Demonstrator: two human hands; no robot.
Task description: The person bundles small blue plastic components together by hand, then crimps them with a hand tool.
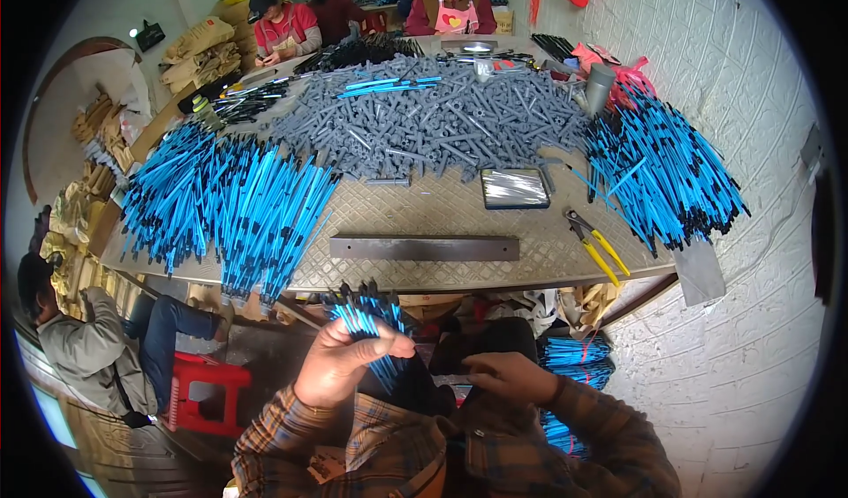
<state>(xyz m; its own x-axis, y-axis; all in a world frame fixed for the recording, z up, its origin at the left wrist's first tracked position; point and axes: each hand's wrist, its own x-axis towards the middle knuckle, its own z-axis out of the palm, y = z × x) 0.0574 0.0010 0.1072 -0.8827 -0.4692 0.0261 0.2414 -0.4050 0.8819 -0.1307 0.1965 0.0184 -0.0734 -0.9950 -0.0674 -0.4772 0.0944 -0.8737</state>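
In front of the counter [397, 205] | our left hand [338, 362] grips blue rods [360, 320], bunching step imo | right hand [516, 379]: palm hidden, we can't tell | next needs a snug grip

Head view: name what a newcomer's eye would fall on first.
A broad heap of grey parts spreads over the table, with bright blue rods on its left and more on its right. Before the table's near edge, the left fingers grip a similar blue bunch.

One pair of pliers [608, 249], one dark bar [424, 249], one tray [517, 206], one red stool [212, 373] — blue rods [680, 171], grey pieces [442, 118]: too many to count.
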